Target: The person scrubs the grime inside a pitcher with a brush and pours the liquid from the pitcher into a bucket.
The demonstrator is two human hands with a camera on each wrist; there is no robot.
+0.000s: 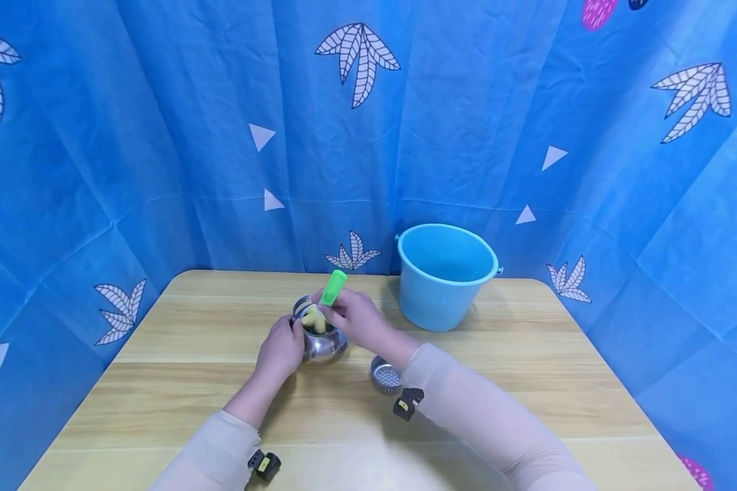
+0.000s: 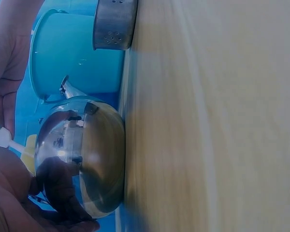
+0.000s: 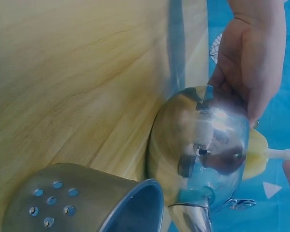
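A shiny round metal teapot (image 1: 324, 348) with a short spout stands upright on the table, its top uncovered. My left hand (image 1: 282, 349) grips it at the left side, thumb near the rim and fingers along the body. My right hand (image 1: 357, 319) pinches a sponge brush by its bright green handle (image 1: 334, 286), just above the pot's mouth. The brush's yellow sponge head (image 3: 255, 153) sits at the opening, its lower end hidden inside the pot. In the right wrist view the brush's white stem (image 3: 282, 154) runs from the sponge to my fingers.
A perforated metal strainer cup (image 3: 82, 200) stands on the wooden table (image 1: 160, 382), right of the teapot and partly behind my right sleeve. A light blue bucket (image 1: 439, 300) stands at the back right. A blue patterned curtain (image 1: 233, 136) surrounds the table's back and sides.
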